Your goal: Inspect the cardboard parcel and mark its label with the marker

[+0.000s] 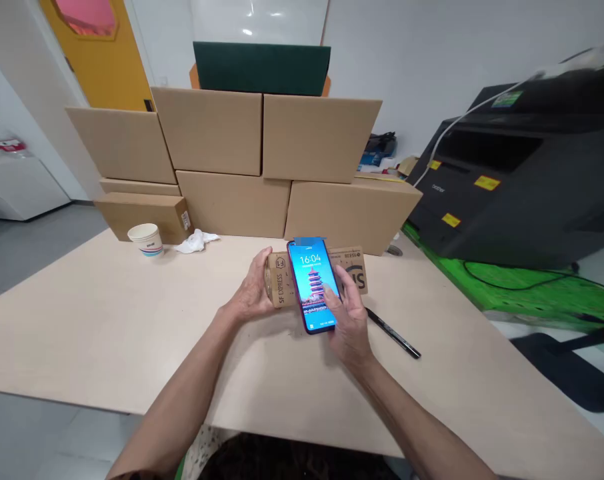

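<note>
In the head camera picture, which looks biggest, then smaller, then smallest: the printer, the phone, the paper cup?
1. Printer, by far the biggest.
2. Phone, held by the right hand.
3. Paper cup.
The phone and cup look close in size, and the phone is nearer the camera, so that order is unsure.

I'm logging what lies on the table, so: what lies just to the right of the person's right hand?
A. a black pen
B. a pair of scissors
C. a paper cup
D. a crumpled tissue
A: a black pen lies on the table just right of the right hand.
</note>
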Demonstrator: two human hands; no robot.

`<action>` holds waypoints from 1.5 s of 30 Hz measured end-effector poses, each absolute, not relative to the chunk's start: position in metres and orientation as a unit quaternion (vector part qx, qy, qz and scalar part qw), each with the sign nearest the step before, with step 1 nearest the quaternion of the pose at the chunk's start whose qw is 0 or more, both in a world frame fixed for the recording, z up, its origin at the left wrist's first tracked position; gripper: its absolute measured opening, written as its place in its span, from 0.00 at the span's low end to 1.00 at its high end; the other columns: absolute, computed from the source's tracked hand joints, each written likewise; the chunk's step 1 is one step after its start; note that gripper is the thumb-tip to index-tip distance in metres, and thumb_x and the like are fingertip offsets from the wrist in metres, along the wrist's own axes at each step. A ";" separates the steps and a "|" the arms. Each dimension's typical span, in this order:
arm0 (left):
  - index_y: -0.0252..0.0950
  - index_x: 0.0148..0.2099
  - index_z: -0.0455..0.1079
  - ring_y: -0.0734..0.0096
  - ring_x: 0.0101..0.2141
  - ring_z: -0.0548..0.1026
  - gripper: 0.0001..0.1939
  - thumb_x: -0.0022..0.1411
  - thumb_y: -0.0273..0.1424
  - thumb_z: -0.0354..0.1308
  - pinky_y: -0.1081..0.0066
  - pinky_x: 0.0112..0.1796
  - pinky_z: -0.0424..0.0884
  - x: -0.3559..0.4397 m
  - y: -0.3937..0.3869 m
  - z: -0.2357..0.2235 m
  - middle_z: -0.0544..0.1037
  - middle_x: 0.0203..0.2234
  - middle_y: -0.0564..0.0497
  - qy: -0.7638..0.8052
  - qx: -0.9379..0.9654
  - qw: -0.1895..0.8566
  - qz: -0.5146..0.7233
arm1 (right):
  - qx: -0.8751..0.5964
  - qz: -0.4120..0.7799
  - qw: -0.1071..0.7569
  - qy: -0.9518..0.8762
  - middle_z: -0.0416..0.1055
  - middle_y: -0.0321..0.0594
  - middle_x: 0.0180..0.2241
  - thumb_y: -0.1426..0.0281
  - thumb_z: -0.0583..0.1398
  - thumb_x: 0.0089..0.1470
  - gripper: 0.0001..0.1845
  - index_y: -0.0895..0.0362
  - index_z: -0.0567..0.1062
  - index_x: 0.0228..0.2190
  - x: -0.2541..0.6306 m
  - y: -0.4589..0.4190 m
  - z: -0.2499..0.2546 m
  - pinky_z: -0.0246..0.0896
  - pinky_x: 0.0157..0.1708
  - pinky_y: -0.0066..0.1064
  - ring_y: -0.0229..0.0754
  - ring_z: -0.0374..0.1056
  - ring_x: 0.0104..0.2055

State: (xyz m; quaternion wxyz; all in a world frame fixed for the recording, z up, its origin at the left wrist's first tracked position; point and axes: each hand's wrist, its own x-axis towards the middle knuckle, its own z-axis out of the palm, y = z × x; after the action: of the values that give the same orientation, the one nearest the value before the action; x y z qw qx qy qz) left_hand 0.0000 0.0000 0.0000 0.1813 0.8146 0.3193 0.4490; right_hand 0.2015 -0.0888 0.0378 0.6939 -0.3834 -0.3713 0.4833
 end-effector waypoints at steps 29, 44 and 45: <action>0.45 0.75 0.33 0.33 0.68 0.57 0.64 0.50 0.45 0.72 0.36 0.63 0.60 -0.002 -0.003 0.007 0.50 0.70 0.31 0.335 0.815 0.178 0.439 | -0.597 0.314 0.682 -0.281 0.73 0.33 0.22 0.51 0.75 0.28 0.30 0.56 0.79 0.32 0.396 -0.009 -0.035 0.62 0.19 0.31 0.38 0.66 0.21; 0.45 0.75 0.30 0.34 0.69 0.55 0.65 0.50 0.46 0.72 0.35 0.64 0.59 -0.003 0.001 0.002 0.49 0.70 0.32 0.319 0.825 0.153 0.441 | -0.701 0.231 0.547 -0.395 0.76 0.40 0.29 0.43 0.66 0.38 0.29 0.54 0.78 0.30 0.424 -0.010 -0.041 0.63 0.39 0.40 0.49 0.70 0.36; 0.45 0.75 0.30 0.34 0.69 0.55 0.65 0.51 0.46 0.72 0.36 0.64 0.59 -0.004 0.001 0.002 0.49 0.70 0.32 0.318 0.825 0.152 0.441 | -0.710 0.225 0.534 -0.401 0.76 0.40 0.29 0.44 0.66 0.39 0.27 0.54 0.78 0.31 0.425 -0.011 -0.041 0.62 0.41 0.41 0.50 0.70 0.36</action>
State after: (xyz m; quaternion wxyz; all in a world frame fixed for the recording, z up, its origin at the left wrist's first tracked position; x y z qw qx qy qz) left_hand -0.0035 0.0014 0.0019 0.1518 0.8255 0.3177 0.4412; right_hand 0.4248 -0.0110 -0.0408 0.5343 -0.7095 -0.4007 0.2247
